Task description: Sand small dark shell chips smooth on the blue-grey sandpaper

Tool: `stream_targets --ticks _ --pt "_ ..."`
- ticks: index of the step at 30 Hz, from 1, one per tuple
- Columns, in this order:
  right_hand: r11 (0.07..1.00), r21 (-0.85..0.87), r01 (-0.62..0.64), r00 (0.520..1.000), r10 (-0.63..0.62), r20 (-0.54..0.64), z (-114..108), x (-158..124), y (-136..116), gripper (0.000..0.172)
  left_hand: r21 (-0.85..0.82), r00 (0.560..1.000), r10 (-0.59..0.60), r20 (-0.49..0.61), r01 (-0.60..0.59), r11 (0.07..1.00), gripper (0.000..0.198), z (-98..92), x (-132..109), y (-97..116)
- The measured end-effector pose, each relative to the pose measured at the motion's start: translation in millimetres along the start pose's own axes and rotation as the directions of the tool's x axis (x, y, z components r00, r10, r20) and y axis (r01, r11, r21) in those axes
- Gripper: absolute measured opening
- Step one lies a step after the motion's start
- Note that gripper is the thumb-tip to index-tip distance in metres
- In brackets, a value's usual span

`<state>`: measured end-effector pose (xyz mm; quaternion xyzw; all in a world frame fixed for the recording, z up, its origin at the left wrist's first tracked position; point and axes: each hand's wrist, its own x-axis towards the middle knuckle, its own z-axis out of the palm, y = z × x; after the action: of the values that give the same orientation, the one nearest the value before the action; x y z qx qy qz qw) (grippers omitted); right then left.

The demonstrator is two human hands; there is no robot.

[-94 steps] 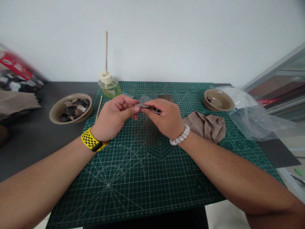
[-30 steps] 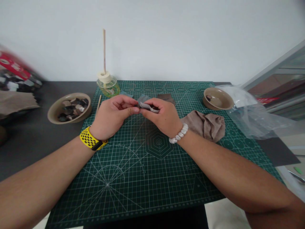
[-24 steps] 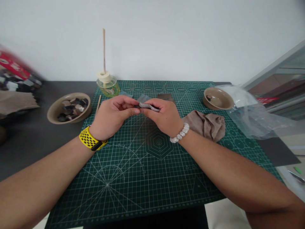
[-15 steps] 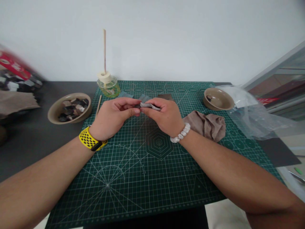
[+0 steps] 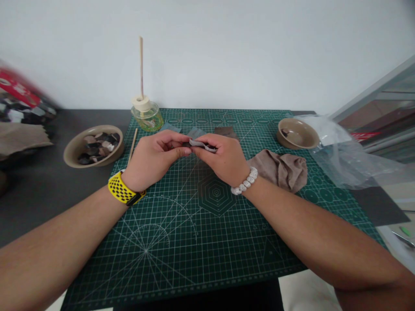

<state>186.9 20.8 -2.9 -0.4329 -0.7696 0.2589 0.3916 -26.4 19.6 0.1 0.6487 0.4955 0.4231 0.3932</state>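
My left hand [image 5: 149,159] pinches a small dark piece [image 5: 186,145] between thumb and fingers; most of it is hidden. My right hand [image 5: 227,159] grips a folded grey sheet that looks like sandpaper [image 5: 202,144], its edge against the dark piece. Both hands meet above the green cutting mat [image 5: 175,259]. Behind them lie two blue-grey sheets [image 5: 196,132] and a brown sheet [image 5: 225,131], partly covered by the hands. A crumpled brown cloth [image 5: 280,170] rests beside my right wrist.
At left stands a tan bowl [image 5: 69,151] of dark and brown chunks; at right another bowl [image 5: 304,134] holds one small piece. A glass jar [image 5: 147,119] with a stick is at the back, near a thin wooden stick [image 5: 133,144]. A clear plastic bag [image 5: 343,164] lies far right.
The grey sheet in my right hand has shifted slightly against the dark piece and shows more of its folded edge. Both hands stay nearly in place.
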Motion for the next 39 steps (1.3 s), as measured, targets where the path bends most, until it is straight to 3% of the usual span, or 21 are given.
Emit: stream_targets --ticks 10,15,22,28,35,39 --pt "0.999 -0.026 -0.029 0.999 0.028 -0.03 -0.9 -1.0 -3.2 0.012 0.068 0.998 0.036 0.045 -0.039 0.997 0.015 -2.8 1.9 -0.7" --pt "0.999 -0.015 -0.03 0.997 0.029 -0.076 2.3 -1.3 -0.6 0.01 -0.024 0.997 -0.051 0.061 0.053 0.998 0.017 0.1 2.4 -3.7" --pt "1.0 0.016 -0.006 0.992 0.008 -0.127 3.7 -1.6 1.1 0.008 -0.128 0.998 -0.065 0.024 0.067 0.989 0.031 2.3 1.6 -3.9" --pt "0.999 -0.033 0.037 0.993 -0.04 -0.111 4.7 -1.6 1.2 0.012 -0.029 1.0 -0.026 0.008 0.026 0.999 0.027 1.7 0.8 -1.7" --pt "0.995 -0.04 0.088 0.99 -0.092 -0.106 6.1 -1.6 5.0 0.017 -0.123 0.997 -0.082 -0.008 0.081 0.989 0.015 4.5 0.1 5.3" --pt "0.998 -0.013 0.065 0.991 -0.066 -0.114 5.8 -1.9 4.3 0.016 -0.197 0.997 -0.075 0.001 0.074 0.978 0.018 5.2 1.4 1.9"
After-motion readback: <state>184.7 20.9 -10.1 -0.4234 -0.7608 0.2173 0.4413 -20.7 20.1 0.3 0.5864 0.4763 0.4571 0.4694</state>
